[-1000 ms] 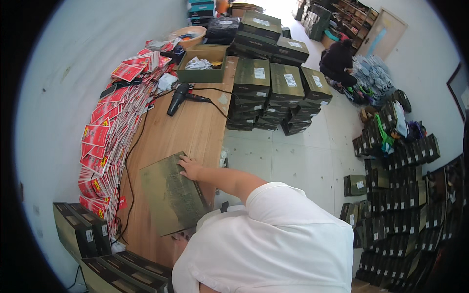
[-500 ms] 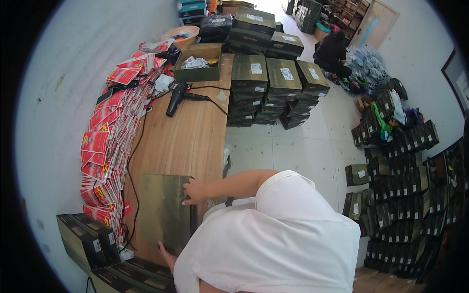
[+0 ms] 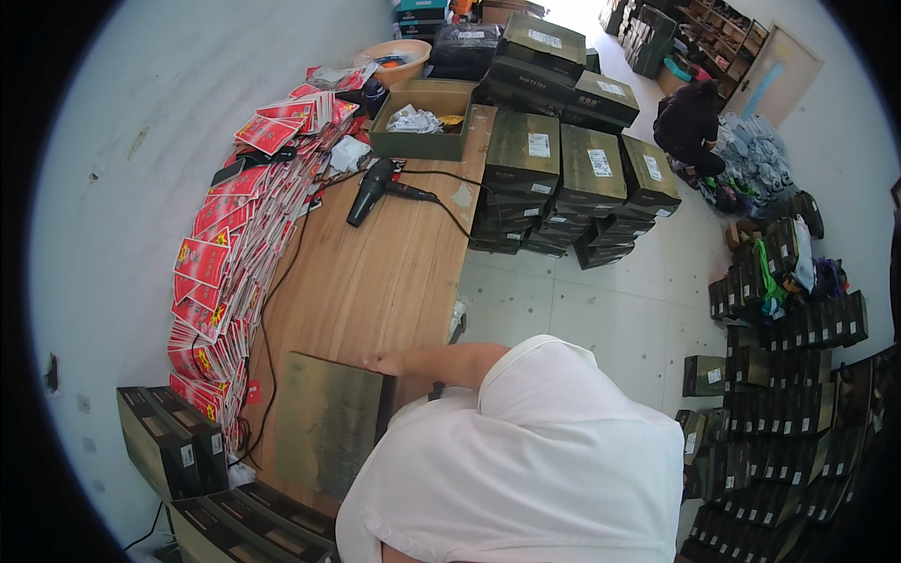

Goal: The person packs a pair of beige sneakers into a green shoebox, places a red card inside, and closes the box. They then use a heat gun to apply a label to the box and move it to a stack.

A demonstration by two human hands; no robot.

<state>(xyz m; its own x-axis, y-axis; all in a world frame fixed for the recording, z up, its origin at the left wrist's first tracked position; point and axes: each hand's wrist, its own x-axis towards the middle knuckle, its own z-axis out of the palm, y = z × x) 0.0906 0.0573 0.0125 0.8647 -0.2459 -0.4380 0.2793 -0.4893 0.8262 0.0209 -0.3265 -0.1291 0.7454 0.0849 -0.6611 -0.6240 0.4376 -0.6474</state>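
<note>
A dark green and tan shoebox [image 3: 328, 422] lies lid up on the wooden table [image 3: 375, 272], close against my white-shirted body. My right hand [image 3: 383, 363] is at the box's far corner, its fingers closed around the edge there. Behind my body, my left hand is out of sight. Beyond the box, a black hair dryer [image 3: 371, 192] rests on the table with its cord trailing.
Red printed cards [image 3: 211, 263] pile along the wall side. An open box [image 3: 422, 122] holds crumpled paper. Shoeboxes [image 3: 526, 159] stack beyond the table; more shoeboxes [image 3: 174, 441] stand near left. A co-worker [image 3: 688, 131] crouches by grey bundles.
My right hand has shifted from the lid's side to the box's far corner. My left hand, earlier at the near edge, has gone from view. The whole view has swung slightly.
</note>
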